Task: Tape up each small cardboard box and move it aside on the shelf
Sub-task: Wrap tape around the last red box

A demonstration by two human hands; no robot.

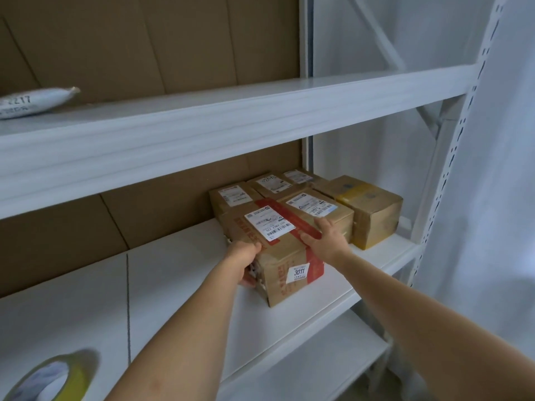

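A small cardboard box (282,257) with red tape, a white shipping label and a "3011" sticker sits on the white middle shelf (179,285). My left hand (244,256) grips its near-left top edge, fingers curled over the corner. On its right top edge lies my right hand (325,238), fingers stretched out along the red tape. Behind and to the right stand several more labelled cardboard boxes (315,206), pushed together against the back. A roll of yellowish packing tape (53,377) lies at the shelf's near-left corner.
A box with yellow tape (373,209) stands at the right end by the perforated upright post (443,180). The upper shelf (202,123) overhangs the boxes and carries a white mailer bag (31,102) at left. Brown cardboard backs the shelving.
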